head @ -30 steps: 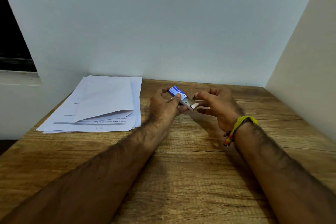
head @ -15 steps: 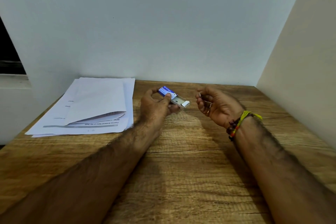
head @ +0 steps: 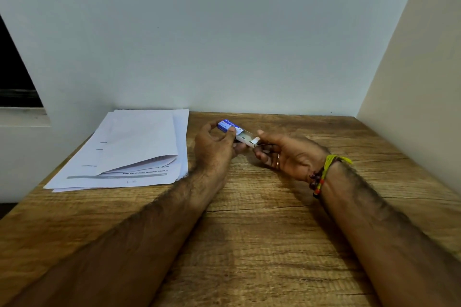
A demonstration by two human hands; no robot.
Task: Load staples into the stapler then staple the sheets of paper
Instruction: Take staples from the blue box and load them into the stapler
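Seeing pale blue-grey wall filling upper centre of frame, plain, evenly lit. Cream side wall angling in at right edge, meeting bench at right rear corner. Dark window opening at left edge, black beyond; white sill just below it. Wood-grain bench spanning lower half of my view, brown, horizontal grain lines, one long crack-like line across centre. Soft shadows on bench surface, light diffuse.

The staple box has a blue sleeve and a white tray. The sheets of paper are white with dark print. Brown wood grain covers the tabletop. The wristbands are yellow, red and dark.
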